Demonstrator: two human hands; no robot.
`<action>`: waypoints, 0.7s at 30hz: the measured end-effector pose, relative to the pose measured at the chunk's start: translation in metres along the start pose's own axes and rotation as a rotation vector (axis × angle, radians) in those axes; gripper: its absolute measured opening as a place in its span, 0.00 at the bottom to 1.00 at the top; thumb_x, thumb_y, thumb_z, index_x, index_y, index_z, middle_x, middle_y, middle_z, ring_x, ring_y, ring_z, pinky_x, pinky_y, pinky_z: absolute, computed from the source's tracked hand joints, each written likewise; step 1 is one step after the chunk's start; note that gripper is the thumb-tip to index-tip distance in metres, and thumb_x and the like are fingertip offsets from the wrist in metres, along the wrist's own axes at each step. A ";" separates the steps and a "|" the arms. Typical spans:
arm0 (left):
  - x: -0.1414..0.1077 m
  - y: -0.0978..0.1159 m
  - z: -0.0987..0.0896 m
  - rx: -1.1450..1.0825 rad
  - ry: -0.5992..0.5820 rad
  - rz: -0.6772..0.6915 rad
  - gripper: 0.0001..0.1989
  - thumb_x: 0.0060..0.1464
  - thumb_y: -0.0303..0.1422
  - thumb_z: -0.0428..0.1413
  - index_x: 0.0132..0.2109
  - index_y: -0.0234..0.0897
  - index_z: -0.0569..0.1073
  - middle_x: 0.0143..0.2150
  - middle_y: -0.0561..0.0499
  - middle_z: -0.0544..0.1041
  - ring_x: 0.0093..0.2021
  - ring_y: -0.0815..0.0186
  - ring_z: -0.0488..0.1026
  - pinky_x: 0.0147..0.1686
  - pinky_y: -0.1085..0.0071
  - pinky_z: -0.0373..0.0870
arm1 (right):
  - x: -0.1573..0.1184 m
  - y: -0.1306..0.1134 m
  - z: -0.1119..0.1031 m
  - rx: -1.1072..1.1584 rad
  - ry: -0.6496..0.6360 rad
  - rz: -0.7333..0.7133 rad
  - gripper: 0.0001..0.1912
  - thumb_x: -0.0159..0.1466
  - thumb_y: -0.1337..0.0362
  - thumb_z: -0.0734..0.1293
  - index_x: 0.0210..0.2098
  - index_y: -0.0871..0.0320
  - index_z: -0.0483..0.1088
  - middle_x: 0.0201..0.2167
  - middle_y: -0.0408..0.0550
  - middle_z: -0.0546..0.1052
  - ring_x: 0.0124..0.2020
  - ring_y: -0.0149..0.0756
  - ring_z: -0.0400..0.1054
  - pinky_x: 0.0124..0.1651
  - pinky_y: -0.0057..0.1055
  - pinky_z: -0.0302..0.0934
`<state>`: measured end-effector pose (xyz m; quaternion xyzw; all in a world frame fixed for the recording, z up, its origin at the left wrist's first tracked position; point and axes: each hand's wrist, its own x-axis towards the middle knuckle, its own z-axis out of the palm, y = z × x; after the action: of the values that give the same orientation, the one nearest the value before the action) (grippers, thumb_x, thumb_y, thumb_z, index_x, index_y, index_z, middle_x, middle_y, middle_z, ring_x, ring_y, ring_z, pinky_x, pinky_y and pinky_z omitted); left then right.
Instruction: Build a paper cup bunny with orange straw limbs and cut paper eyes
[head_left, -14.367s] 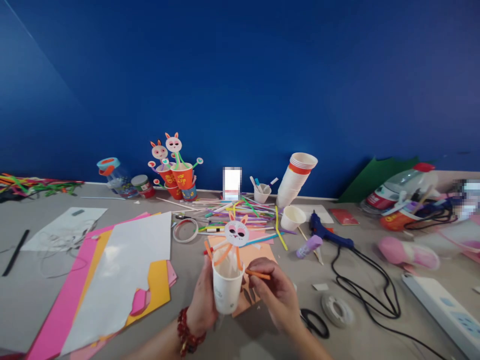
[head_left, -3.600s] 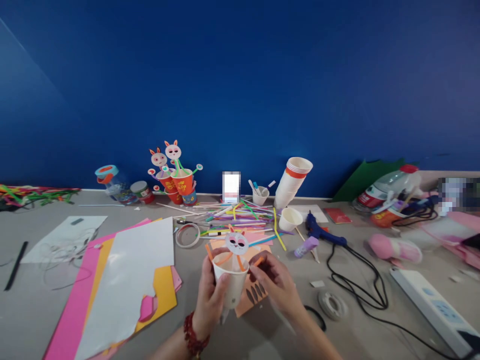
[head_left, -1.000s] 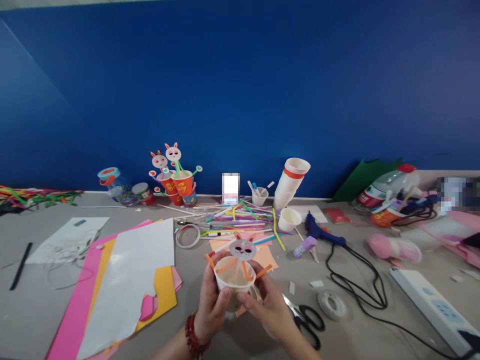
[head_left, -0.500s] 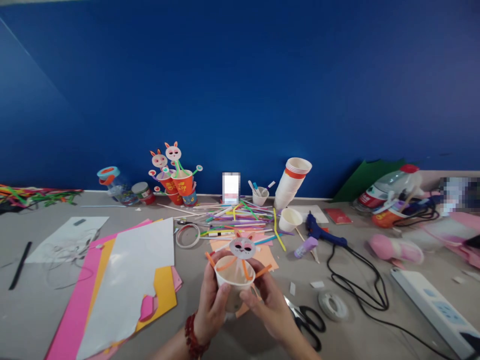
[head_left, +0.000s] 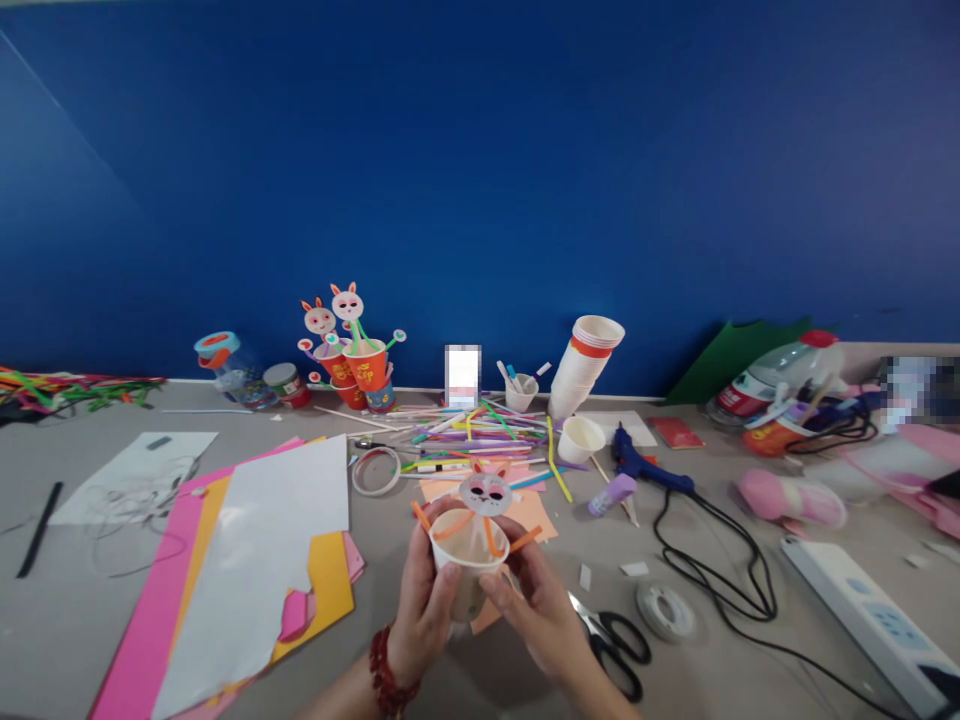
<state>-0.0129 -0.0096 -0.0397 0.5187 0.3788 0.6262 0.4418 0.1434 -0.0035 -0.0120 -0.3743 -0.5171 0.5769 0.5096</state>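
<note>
Between my two hands is a white paper cup (head_left: 466, 590), upright, its open mouth tipped a little toward me. A paper animal face (head_left: 486, 494) with pink-ringed black eyes and ears rises over the far rim. Orange straw-like strips (head_left: 526, 541) bend out over both sides of the cup. My left hand (head_left: 426, 592), with a red bead bracelet at the wrist, wraps the left side. My right hand (head_left: 529, 590) grips the right side, thumb near the front. Behind the cup lies peach paper (head_left: 534, 512), partly covered.
Black-handled scissors (head_left: 616, 640) and a tape roll (head_left: 664, 610) lie right of my hands. A blue glue gun (head_left: 637, 462) trails its cord toward a power strip (head_left: 874, 620). Coloured paper sheets (head_left: 247, 560) spread left. Finished cup puppets (head_left: 365, 365) and stacked cups (head_left: 585, 365) stand behind.
Almost nothing differs. Both hands keep hold of the paper cup, which has shifted or tilted only very slightly.
</note>
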 end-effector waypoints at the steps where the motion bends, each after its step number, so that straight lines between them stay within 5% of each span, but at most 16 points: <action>1: 0.000 0.000 0.000 0.007 -0.002 -0.001 0.25 0.65 0.43 0.52 0.67 0.52 0.62 0.66 0.47 0.68 0.63 0.49 0.68 0.64 0.50 0.65 | 0.000 0.000 0.000 0.005 0.004 0.003 0.25 0.63 0.52 0.72 0.57 0.48 0.67 0.56 0.53 0.75 0.57 0.47 0.69 0.59 0.40 0.64; 21: 0.003 0.010 -0.001 0.014 -0.091 -0.033 0.28 0.64 0.43 0.51 0.68 0.45 0.60 0.66 0.42 0.67 0.64 0.46 0.65 0.63 0.49 0.64 | 0.001 -0.003 0.001 0.164 -0.002 0.041 0.24 0.62 0.53 0.74 0.56 0.48 0.72 0.54 0.51 0.77 0.54 0.46 0.72 0.56 0.38 0.66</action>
<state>-0.0156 -0.0101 -0.0301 0.5435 0.3712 0.5918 0.4654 0.1428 -0.0027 -0.0083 -0.3413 -0.4609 0.6280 0.5260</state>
